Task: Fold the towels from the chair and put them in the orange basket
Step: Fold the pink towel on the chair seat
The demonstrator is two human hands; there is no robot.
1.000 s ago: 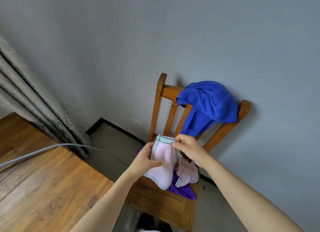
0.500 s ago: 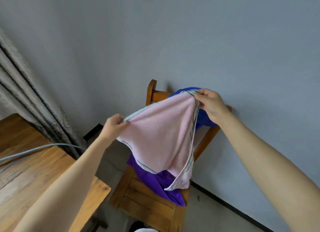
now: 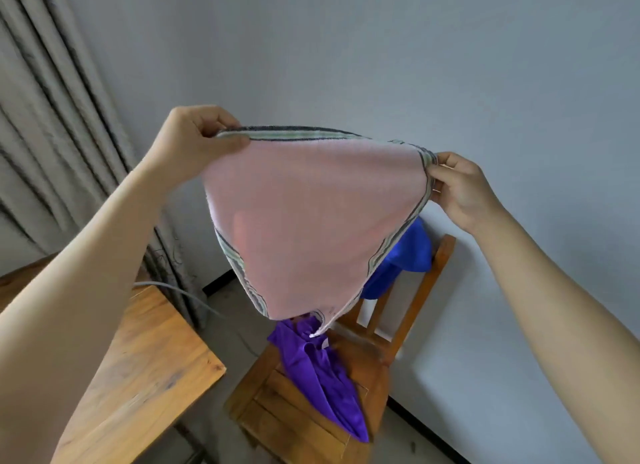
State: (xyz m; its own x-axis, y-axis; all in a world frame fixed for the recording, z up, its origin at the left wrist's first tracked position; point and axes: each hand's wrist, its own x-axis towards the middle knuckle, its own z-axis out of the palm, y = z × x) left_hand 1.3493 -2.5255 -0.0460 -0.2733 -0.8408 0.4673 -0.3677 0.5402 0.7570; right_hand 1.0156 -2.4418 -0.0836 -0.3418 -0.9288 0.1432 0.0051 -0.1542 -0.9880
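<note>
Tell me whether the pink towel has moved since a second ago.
Yes. The pink towel has gone up off the chair seat and now hangs spread between the left hand and right hand.

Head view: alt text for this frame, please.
Two bare hands, left hand and right hand, hold a pink striped-edge towel stretched in the air above a wooden chair. A purple cloth lies on the seat; a blue cloth hangs on the backrest.

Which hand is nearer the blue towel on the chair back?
Right. The right hand pinches the pink towel corner just above the blue towel; the left hand holds the opposite corner, far off to the left.
</note>
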